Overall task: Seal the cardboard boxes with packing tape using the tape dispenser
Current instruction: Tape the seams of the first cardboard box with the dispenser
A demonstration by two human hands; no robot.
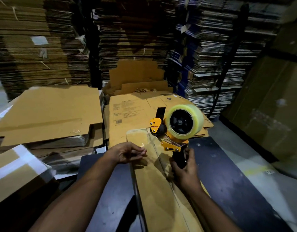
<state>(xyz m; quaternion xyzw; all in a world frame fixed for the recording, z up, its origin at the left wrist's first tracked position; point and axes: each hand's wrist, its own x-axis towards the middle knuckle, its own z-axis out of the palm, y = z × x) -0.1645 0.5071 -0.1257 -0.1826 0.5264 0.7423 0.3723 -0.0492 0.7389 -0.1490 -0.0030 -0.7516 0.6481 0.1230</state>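
We are gripping the black handle of the tape dispenser (175,129) with our right hand (184,168), fingers wrapped around it, holding it upright over the far end of the cardboard box (154,186). Our left hand (127,154) is hovering palm-up beside it, fingers loosely curled, holding nothing we can see.

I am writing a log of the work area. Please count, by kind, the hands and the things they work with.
Hands: 2, left and right
Tape dispenser: 1
Tape roll: 1
Folded cardboard box under the hands: 1
Total: 5
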